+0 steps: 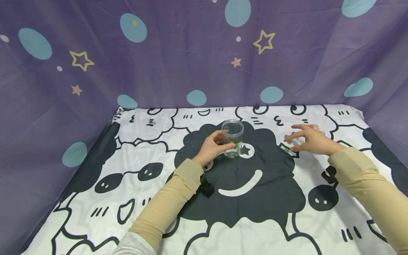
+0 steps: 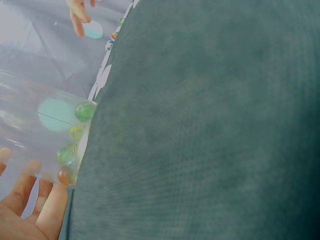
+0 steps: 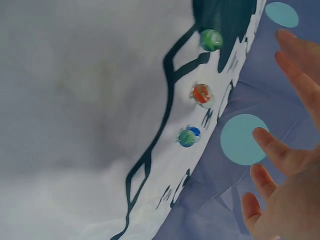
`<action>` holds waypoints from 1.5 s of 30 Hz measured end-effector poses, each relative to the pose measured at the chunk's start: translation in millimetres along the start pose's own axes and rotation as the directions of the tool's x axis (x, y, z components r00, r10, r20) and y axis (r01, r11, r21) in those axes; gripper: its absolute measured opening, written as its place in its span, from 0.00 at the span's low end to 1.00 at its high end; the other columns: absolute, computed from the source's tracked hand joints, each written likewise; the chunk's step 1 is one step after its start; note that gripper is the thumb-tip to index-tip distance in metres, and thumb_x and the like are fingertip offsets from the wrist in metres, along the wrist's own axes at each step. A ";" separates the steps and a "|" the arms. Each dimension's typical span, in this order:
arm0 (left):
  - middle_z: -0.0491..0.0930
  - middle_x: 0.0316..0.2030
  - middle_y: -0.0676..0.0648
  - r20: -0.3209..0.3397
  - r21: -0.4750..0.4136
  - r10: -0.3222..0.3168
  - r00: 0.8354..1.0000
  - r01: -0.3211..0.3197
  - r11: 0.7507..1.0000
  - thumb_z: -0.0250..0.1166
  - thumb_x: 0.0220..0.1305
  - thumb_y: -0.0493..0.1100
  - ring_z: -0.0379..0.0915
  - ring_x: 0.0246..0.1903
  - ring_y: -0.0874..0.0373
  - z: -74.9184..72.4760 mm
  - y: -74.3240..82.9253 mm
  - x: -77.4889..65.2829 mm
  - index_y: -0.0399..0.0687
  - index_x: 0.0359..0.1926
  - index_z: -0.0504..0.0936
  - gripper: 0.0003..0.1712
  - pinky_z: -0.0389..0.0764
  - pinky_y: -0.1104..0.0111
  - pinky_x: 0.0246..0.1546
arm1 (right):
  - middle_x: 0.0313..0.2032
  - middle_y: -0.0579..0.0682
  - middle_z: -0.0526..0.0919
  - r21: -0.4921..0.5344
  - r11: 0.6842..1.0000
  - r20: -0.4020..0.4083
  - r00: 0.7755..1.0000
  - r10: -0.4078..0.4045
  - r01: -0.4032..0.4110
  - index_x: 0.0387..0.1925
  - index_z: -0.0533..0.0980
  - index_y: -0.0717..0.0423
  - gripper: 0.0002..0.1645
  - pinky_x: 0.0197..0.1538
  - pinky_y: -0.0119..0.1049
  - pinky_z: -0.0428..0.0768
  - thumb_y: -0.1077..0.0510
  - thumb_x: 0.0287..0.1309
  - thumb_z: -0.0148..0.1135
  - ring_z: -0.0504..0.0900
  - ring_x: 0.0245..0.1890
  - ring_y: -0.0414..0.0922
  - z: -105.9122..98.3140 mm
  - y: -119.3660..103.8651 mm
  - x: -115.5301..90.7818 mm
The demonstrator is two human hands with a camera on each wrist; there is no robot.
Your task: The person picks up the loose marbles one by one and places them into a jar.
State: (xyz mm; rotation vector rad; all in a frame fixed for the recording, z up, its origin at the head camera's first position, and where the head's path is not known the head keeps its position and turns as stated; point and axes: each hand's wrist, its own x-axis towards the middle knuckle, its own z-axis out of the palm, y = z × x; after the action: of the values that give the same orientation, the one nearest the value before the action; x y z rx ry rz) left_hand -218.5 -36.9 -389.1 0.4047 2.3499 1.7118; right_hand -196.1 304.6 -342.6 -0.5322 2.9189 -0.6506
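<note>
A clear jar (image 1: pixel 232 129) stands on the dark patch of the cloth, and my left hand (image 1: pixel 211 147) grips its side with thumb and fingers. Inside it, low down, the left wrist view shows a green marble (image 2: pixel 84 112), a yellow marble (image 2: pixel 76 132) and an orange marble (image 2: pixel 65 175), among several. My right hand (image 1: pixel 313 141) hovers over loose marbles at the right, fingers spread and holding nothing. Below it, in the right wrist view, lie a green marble (image 3: pixel 211 40), an orange-and-white marble (image 3: pixel 202 94) and blue and green marbles (image 3: pixel 187 138) close together.
A white cloth (image 1: pixel 261 237) with black cartoon drawings covers the table. Behind it hangs a purple curtain (image 1: pixel 172 71) with stars and blue ovals, which also closes off the left and right sides. A black wrist device (image 1: pixel 206 187) is near the left sleeve.
</note>
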 end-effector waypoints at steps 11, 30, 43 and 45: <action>0.76 0.52 0.48 0.007 -0.006 -0.006 1.000 0.006 1.000 0.71 0.56 0.47 0.71 0.56 0.53 0.3 -2.5 0.9 0.59 0.62 0.70 0.33 0.78 0.61 0.55 | 0.62 0.70 0.61 -0.065 0.998 0.036 0.999 0.015 -0.012 0.42 0.84 0.54 0.19 0.44 0.67 0.56 0.61 0.42 0.73 0.48 0.58 0.76 10.6 4.6 2.8; 0.75 0.54 0.47 0.004 0.003 -0.005 1.000 0.005 1.000 0.71 0.56 0.47 0.71 0.57 0.51 -0.2 -0.4 1.7 0.58 0.63 0.69 0.34 0.77 0.60 0.55 | 0.62 0.71 0.62 -0.143 0.990 0.050 0.999 0.017 -0.009 0.40 0.85 0.53 0.17 0.44 0.66 0.55 0.63 0.43 0.72 0.49 0.58 0.75 19.7 7.5 9.6; 0.75 0.53 0.48 0.009 0.002 -0.017 1.000 0.017 1.000 0.71 0.56 0.47 0.71 0.56 0.53 0.0 -0.9 1.9 0.58 0.63 0.69 0.34 0.78 0.60 0.54 | 0.61 0.70 0.63 -0.141 0.990 0.047 0.999 0.006 0.000 0.37 0.85 0.52 0.14 0.44 0.65 0.55 0.63 0.43 0.72 0.49 0.58 0.75 24.2 5.5 10.7; 0.76 0.53 0.48 0.006 0.002 -0.017 1.000 0.017 1.000 0.71 0.56 0.47 0.71 0.56 0.53 -0.1 -0.8 1.7 0.58 0.63 0.69 0.34 0.78 0.60 0.54 | 0.61 0.70 0.63 -0.139 0.990 0.049 0.999 0.008 -0.001 0.37 0.85 0.52 0.15 0.44 0.65 0.54 0.63 0.43 0.72 0.49 0.58 0.75 24.1 5.2 10.7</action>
State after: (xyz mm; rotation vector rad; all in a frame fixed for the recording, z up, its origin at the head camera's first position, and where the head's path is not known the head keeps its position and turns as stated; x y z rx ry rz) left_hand -220.3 -36.7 -389.8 0.3884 2.3442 1.6978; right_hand -203.5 295.7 -366.8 -0.5477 2.9326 -0.4290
